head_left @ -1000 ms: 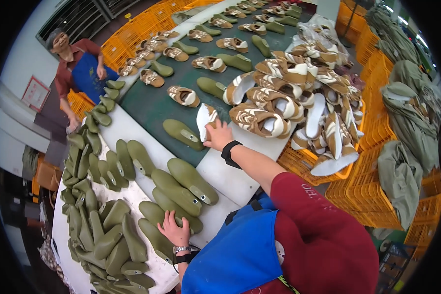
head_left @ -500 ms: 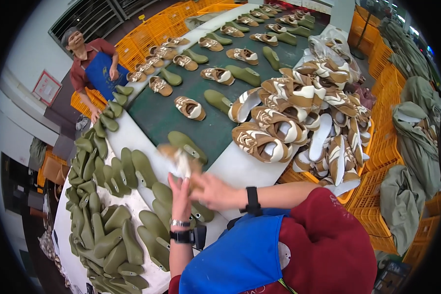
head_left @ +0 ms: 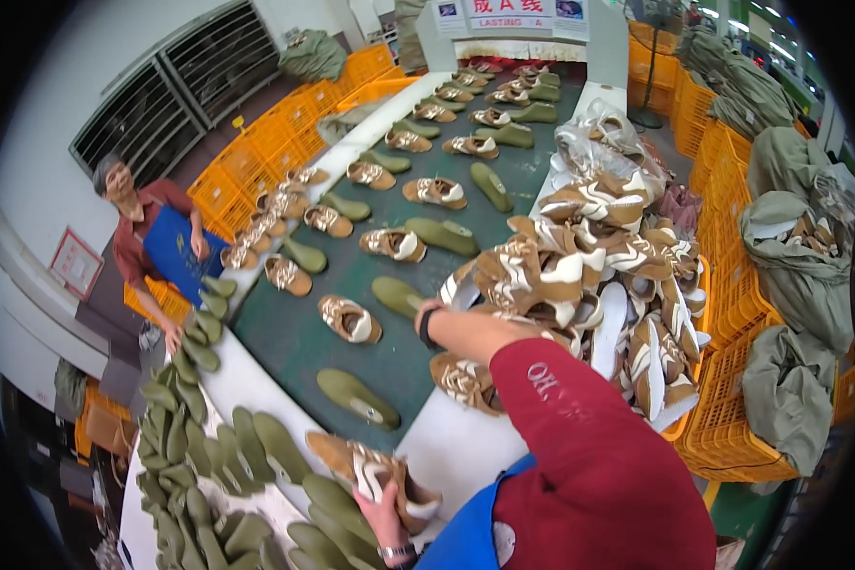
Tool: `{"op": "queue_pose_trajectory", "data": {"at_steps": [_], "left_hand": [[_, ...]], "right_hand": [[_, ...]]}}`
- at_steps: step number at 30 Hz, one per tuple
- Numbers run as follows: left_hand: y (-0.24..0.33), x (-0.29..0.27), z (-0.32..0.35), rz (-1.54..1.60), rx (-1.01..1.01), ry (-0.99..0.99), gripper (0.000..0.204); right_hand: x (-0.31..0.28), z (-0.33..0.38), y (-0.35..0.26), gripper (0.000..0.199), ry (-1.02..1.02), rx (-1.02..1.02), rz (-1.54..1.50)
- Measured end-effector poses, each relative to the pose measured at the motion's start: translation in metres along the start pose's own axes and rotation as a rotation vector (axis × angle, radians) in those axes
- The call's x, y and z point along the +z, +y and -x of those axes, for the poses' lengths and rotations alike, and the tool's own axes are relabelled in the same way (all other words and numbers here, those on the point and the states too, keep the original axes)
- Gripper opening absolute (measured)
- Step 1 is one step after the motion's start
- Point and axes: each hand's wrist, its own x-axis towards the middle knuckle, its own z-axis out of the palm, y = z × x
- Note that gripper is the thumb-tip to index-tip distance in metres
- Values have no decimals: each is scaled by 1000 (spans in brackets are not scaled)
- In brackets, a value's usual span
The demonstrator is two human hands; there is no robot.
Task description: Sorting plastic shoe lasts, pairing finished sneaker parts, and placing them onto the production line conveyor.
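Observation:
My left hand [head_left: 382, 521] is closed around a brown sneaker [head_left: 369, 467] with white laces and trim, held over the front edge of the table. My right arm is stretched forward, and my right hand [head_left: 431, 310] is at the left edge of the heaped sneakers [head_left: 532, 271]. It is right beside a green shoe last [head_left: 396, 295] and a white-trimmed sneaker [head_left: 460, 286]. Its fingers are mostly hidden, so its grip does not show. Another green shoe last [head_left: 356, 397] lies on the belt ahead of my left hand.
Sneakers and lasts stand in rows on the green conveyor belt [head_left: 304, 366], which runs into a machine [head_left: 522, 52]. Many green lasts [head_left: 242, 446] crowd the table at left. Across the belt, a co-worker [head_left: 157, 233] touches lasts. Orange crates [head_left: 731, 408] line the right.
Both hands were together at the blurred sneaker. Now my left hand alone holds it, lower and nearer me, while my right hand has moved forward to the heap. The view has tilted up.

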Motion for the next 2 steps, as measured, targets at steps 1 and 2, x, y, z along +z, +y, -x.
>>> {"op": "queue_pose_trajectory", "data": {"at_steps": [1,2], "left_hand": [[4,-5,1,-62,-31,-10,71],[5,-5,0,3,-13,-70,75]], "right_hand": [[30,-21,-10,32,-171,-6,-318],[45,-44,-10,32,-179,3,-326]]}}
